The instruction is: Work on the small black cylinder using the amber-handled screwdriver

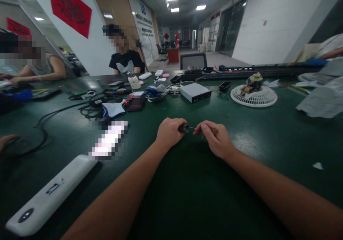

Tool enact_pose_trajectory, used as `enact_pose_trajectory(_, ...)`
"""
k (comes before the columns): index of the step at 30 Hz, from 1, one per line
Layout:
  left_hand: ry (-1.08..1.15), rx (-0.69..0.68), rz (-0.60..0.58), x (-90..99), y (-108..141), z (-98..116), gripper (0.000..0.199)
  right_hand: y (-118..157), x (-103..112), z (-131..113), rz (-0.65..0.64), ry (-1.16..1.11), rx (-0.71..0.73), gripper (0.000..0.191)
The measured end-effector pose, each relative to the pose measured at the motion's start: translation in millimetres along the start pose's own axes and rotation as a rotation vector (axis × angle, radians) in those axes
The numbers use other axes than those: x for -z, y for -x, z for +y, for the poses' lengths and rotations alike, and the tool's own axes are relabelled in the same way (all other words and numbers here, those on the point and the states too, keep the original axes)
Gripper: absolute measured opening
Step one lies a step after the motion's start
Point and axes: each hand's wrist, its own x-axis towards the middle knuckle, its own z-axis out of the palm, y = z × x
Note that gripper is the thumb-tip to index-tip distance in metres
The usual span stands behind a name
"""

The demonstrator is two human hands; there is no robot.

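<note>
My left hand point(169, 132) is closed around a small dark cylindrical part point(184, 128), whose open-looking end faces right. In my right hand point(215, 138) is a screwdriver with an amber-brown handle point(213, 130), held between the fingers. Its thin metal shaft point(192, 127) points left at the end of the dark part. Whether the tip touches the part or sits inside it, I cannot tell. Both hands are just above the green tabletop point(187, 197), near its middle.
Left lie a long white device point(50, 197), a bright-screened phone point(109, 140) and black cables point(44, 136). Beyond my hands are a silver disc drive point(195, 92), a black tray point(224, 86) and a white fan part point(253, 95). A person point(124, 59) sits across the table.
</note>
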Motion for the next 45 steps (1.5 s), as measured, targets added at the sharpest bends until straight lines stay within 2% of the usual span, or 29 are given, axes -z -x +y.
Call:
enact_pose_trajectory(6,-0.008,-0.057,-0.017,-0.1,-1,0,0.010,-1,2,4,0.017,-0.106,-0.041,0.043)
enact_pose_trajectory(11,0.001,-0.032,-0.014,1.2,-1,-1,0.010,-1,0,7,-0.020,-0.281,-0.066,0.043)
enact_pose_trajectory(14,0.020,-0.001,0.000,1.4,-1,-2,0.007,0,-2,6,-0.025,-0.299,-0.059,0.043)
enact_pose_trajectory(18,0.020,0.027,0.010,0.6,-1,-2,0.006,1,-2,2,-0.009,-0.137,-0.020,0.041)
enact_pose_trajectory(23,-0.034,0.101,0.044,-2.1,0,-2,0.013,3,2,-3,-0.062,0.117,0.124,0.030)
enact_pose_trajectory(27,-0.089,0.139,0.041,-4.6,1,-3,0.020,1,1,-6,-0.071,0.152,0.248,0.022)
enact_pose_trajectory(31,-0.101,0.134,0.024,-5.9,1,-3,0.019,1,0,-6,-0.062,0.165,0.231,0.023)
enact_pose_trajectory(36,-0.103,0.123,0.013,-4.4,0,-2,0.021,2,0,-8,0.032,0.222,0.191,0.024)
enact_pose_trajectory(42,-0.135,0.154,-0.035,-1.8,-1,0,0.028,-5,3,4,0.264,0.108,-0.030,0.023)
enact_pose_trajectory(45,-0.132,0.204,-0.060,-2.3,-1,0,0.030,-11,12,18,0.389,0.212,-0.071,0.022)
